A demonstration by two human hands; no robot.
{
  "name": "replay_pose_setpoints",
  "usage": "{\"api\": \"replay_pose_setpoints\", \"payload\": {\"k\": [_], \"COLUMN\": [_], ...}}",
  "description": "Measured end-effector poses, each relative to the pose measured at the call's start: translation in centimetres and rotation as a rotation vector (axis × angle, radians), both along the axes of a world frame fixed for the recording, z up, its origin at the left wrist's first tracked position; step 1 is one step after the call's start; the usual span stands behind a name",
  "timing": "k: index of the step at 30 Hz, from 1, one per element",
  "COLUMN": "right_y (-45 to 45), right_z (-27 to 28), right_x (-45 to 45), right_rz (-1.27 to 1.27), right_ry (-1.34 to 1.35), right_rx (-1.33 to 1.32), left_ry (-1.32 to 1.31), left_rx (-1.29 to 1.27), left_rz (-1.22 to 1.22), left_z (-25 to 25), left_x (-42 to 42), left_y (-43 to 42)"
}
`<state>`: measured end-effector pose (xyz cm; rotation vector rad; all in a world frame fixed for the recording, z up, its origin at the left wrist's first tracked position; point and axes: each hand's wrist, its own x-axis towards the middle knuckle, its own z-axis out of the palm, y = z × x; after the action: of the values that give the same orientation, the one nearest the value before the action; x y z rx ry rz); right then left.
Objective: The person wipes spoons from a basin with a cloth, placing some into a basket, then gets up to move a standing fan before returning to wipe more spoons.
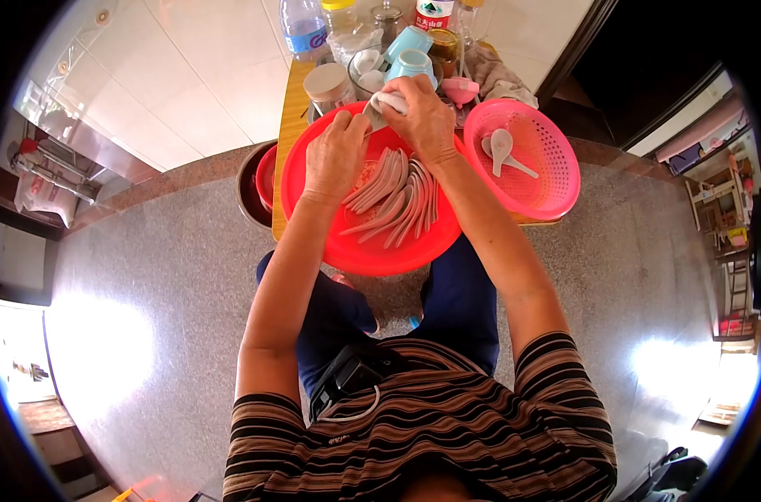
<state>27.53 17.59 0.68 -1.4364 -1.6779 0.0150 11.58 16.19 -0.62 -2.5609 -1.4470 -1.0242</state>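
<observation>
Both hands are raised over the far part of a red basin point(380, 261). My right hand point(422, 120) has its fingers closed on a white cloth point(389, 102). Beside it, my left hand point(339, 153) is closed near a pale spoon point(375, 118), whose handle seems to run to its fingertips. Inside the basin, below the hands, lie several white spoons point(406, 205) stacked in overlapping rows. To the right, a pink perforated basket point(556, 171) holds a few white spoons point(501, 147).
A wooden table point(293, 113) carries the basin and basket. At its far side stand a water bottle point(303, 29), a lidded jar point(328, 84), light blue cups point(411, 65), a pink bowl point(460, 90) and a crumpled cloth point(502, 75). A dark pot point(251, 188) is at the left.
</observation>
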Motion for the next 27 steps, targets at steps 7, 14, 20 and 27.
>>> {"api": "replay_pose_setpoints", "payload": {"k": [7,14,20,27], "right_y": [-0.1,0.7,-0.4,1.1], "right_z": [-0.5,-0.6,0.2,-0.7], "right_x": [0.0,0.6,0.6,0.8], "right_rz": [0.405,0.037,0.324,0.233], "right_ry": [0.106,-0.007,0.186,0.227], "right_rx": [-0.022,0.012,-0.121,0.071], "left_ry": [-0.084,-0.028,-0.040,-0.562], "left_rx": [0.011,-0.011,-0.027,-0.524], "left_rz": [0.044,0.024,0.090,-0.075], "left_z": [-0.2,0.3,-0.4,-0.2], "left_x": [-0.3,-0.2,-0.5,-1.1], "left_y": [0.3,-0.1,0.3,1.2]}}
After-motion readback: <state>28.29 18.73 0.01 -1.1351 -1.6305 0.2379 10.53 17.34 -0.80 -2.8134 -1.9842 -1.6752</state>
